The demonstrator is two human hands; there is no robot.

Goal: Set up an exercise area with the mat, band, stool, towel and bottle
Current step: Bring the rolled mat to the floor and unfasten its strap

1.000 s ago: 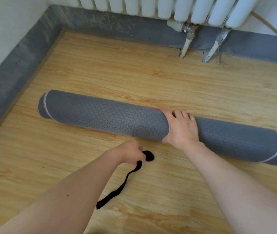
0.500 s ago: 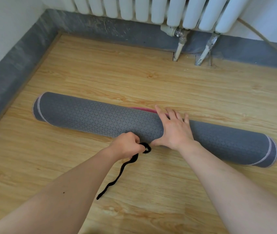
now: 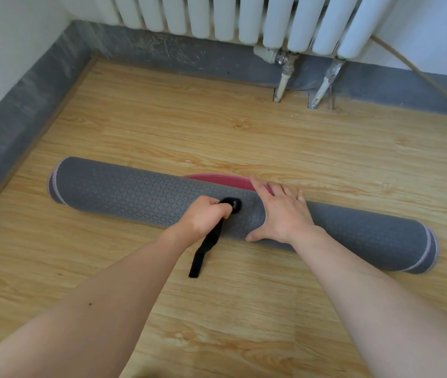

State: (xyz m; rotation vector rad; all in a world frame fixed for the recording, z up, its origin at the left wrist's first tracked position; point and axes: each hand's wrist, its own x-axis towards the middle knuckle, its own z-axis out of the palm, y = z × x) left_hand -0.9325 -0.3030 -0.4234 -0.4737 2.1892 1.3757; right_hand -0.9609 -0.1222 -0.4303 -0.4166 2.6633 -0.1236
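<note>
Item 1: grey rolled foam mat (image 3: pixel 124 192) on wood-grain floor (image 3: pixel 216 126), long axis left to right, loose pink edge on the far side.
Right hand (image 3: pixel 282 214): flat, fingers spread, pressing the roll's middle.
Left hand (image 3: pixel 206 216): fisted round black fabric strap (image 3: pixel 208 246), just beside.

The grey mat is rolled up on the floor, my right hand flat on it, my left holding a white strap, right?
No: the head view shows the strap in the left hand is black, not white. The rest stands.
</note>
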